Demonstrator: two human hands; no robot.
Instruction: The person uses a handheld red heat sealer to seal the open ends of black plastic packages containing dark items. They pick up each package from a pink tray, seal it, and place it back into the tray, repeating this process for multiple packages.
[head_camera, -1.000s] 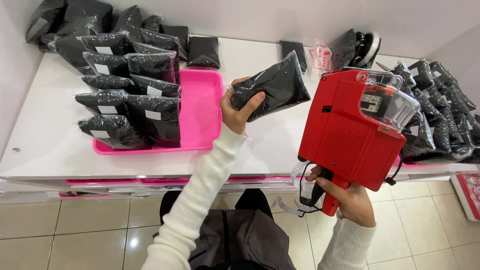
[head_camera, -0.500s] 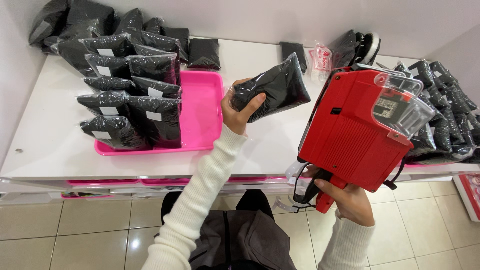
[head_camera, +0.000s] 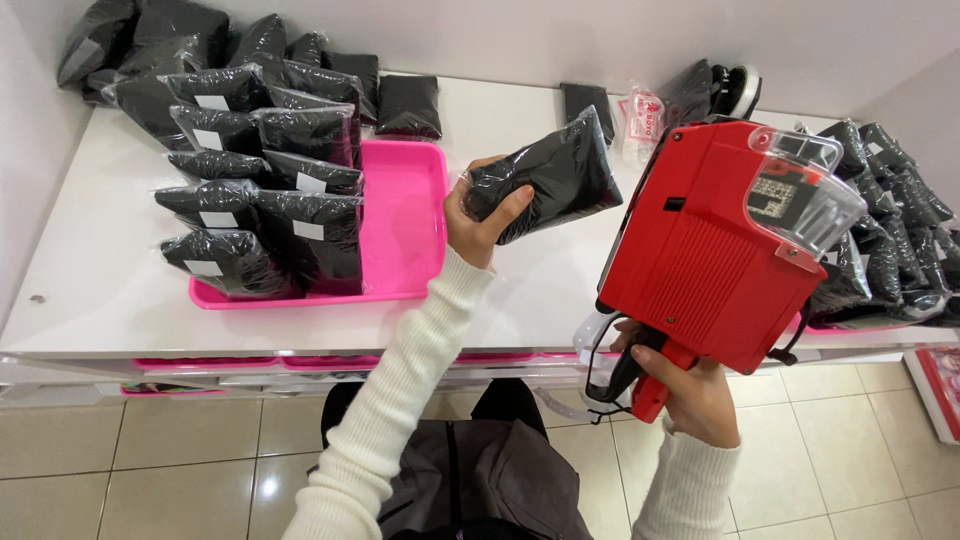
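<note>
My left hand (head_camera: 482, 222) grips a black packet in clear wrap (head_camera: 545, 176), holding it tilted above the white table (head_camera: 100, 270), just right of the pink tray (head_camera: 405, 230). My right hand (head_camera: 690, 390) clasps the handle of a big red label gun (head_camera: 715, 245), raised close to the camera at the right. The gun's clear front cover points up and to the right, away from the packet. Several black packets (head_camera: 260, 190) with white labels lie stacked in the tray's left half.
More black packets are piled at the back left (head_camera: 150, 50) and along the right side (head_camera: 890, 220). A small black packet (head_camera: 407, 105) and a clear bag with red print (head_camera: 640, 115) lie near the wall. Beige floor tiles (head_camera: 150, 460) show below.
The red label gun has tilted, its clear front swinging up and to the right. The left hand and its packet have hardly moved.
</note>
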